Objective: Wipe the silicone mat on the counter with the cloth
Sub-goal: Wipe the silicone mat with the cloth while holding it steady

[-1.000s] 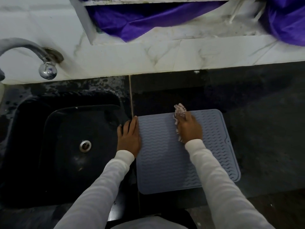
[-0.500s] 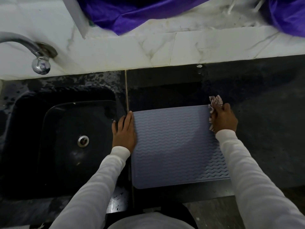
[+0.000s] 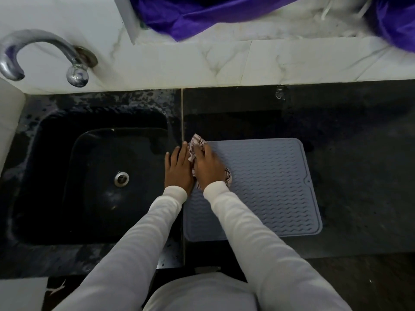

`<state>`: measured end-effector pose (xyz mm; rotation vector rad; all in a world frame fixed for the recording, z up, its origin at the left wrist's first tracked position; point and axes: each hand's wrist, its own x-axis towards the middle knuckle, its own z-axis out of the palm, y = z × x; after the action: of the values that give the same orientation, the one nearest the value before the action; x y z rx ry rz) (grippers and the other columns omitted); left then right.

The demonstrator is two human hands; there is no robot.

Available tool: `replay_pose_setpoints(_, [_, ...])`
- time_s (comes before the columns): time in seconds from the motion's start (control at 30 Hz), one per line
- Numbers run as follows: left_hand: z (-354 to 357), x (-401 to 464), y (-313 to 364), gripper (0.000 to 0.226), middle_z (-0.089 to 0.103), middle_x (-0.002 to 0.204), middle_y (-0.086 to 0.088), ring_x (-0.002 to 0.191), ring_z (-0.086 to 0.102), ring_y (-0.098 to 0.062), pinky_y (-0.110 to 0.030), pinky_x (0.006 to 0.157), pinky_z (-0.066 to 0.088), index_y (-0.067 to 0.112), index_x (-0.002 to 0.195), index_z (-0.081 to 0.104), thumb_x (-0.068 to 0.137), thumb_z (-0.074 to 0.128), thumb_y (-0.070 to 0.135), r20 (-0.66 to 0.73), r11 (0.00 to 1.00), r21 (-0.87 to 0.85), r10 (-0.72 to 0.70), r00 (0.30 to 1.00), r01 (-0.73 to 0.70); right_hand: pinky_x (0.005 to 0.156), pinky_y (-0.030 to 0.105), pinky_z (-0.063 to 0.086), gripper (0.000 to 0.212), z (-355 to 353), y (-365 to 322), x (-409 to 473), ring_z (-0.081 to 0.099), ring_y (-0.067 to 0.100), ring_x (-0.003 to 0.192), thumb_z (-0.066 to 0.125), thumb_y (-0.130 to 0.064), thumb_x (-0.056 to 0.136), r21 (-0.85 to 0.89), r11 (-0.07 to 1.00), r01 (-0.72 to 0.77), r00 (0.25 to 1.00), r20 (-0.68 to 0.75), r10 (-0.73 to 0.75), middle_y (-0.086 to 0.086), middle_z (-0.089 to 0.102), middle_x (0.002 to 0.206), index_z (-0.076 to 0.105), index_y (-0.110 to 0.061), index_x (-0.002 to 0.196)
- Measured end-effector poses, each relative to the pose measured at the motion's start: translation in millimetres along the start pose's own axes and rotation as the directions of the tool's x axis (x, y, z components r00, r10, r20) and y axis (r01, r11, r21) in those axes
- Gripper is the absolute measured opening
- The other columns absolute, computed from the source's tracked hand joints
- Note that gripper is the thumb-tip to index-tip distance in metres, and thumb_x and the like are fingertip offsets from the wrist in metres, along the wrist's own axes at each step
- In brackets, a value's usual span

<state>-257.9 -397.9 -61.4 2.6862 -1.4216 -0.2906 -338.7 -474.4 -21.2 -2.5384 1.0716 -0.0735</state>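
Hands meet at mat's point(image 3: 265, 187) left edge, right point(image 3: 207, 168) pressing cloth point(image 3: 197, 142).

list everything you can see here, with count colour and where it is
silicone mat: one, grey-blue with a wavy ribbed surface, flat on the counter just right of the sink
cloth: one, pale with dark stripes, bunched on the mat's far left corner under the right hand
counter: one, black, with a seam beside the sink
sink: one, black, left of the mat
drain: one, silver, in the sink bottom
tap: one, chrome, on the wall above the sink
wall tiles: white marble pattern, behind the counter
purple fabric: on the ledge at the top
left hand: flat, fingers straight, at the mat's left edge
right hand: curled round the cloth
sleeves: two, white
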Motion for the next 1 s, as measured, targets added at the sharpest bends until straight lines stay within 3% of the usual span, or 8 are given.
replay_pose_setpoints(0.13, [4,-1,-3,0.063,0.019,0.162,0.002,0.146,0.02,-0.024,-0.052,0.12,0.01,0.021,0.155,0.022,0.098,0.047,0.032,-0.024,1.0,-0.009,-0.018,1.0,0.017,0.081,0.041,0.048,0.041,7,12,8,0.055,0.032,0.111,0.037,-0.027,0.099,0.012,1.0,-0.007,1.0,0.029,0.007,0.008,0.045,0.137,0.041,-0.02,0.138])
replay_pose_setpoints(0.23, [1,-1,-5,0.064,0.02,0.162,0.003,0.147,0.02,-0.023,-0.052,0.121,0.009,0.02,0.155,0.02,0.096,0.043,0.033,-0.023,1.0,-0.024,-0.02,1.0,0.02,0.08,0.044,0.05,0.047,3,23,9,0.058,0.033,0.107,0.049,-0.022,0.096,-0.08,0.991,0.107,0.993,0.047,-0.104,0.012,0.042,0.14,0.037,-0.017,0.141])
replay_pose_setpoints(0.53, [-1,-1,-5,0.073,0.011,0.164,0.005,0.149,0.016,-0.023,-0.052,0.121,0.008,0.021,0.156,0.012,0.094,0.05,0.023,0.01,1.0,-0.024,-0.013,1.0,0.013,0.069,0.043,0.051,0.047,-47,135,2,0.062,0.038,0.088,0.053,-0.015,0.094,-0.158,0.983,-0.091,0.993,-0.094,0.077,0.015,0.046,0.137,0.044,-0.012,0.14])
replay_pose_setpoints(0.77, [0,-1,-3,0.073,0.009,0.164,0.004,0.149,0.015,-0.023,-0.047,0.122,0.01,0.021,0.156,0.011,0.095,0.049,0.022,0.004,0.999,-0.031,-0.026,1.0,0.026,0.07,0.041,0.047,0.039,-84,233,-12,0.059,0.04,0.092,0.049,-0.021,0.095,-0.162,0.944,-0.289,0.95,-0.174,0.261,0.015,0.051,0.118,0.047,-0.019,0.134])
replay_pose_setpoints(0.87, [-1,-3,-2,0.068,0.011,0.164,0.003,0.149,0.015,-0.024,-0.046,0.122,0.009,0.021,0.156,0.013,0.097,0.045,0.022,-0.004,0.999,-0.037,-0.028,1.0,0.028,0.068,0.039,0.042,0.034,-90,252,-12,0.059,0.041,0.089,0.041,-0.034,0.099,-0.168,0.918,-0.358,0.927,-0.178,0.329,0.012,0.049,0.103,0.047,-0.017,0.129])
replay_pose_setpoints(1.0, [-4,-2,0,0.059,0.015,0.163,0.002,0.148,0.017,-0.024,-0.046,0.121,0.011,0.02,0.156,0.016,0.099,0.033,0.023,-0.035,0.998,-0.057,-0.033,0.999,0.031,0.078,0.045,0.048,0.032,-92,246,-14,0.059,0.042,0.093,0.042,-0.034,0.097,-0.072,0.903,-0.423,0.893,-0.202,0.402,0.018,0.053,0.114,0.048,-0.017,0.124])
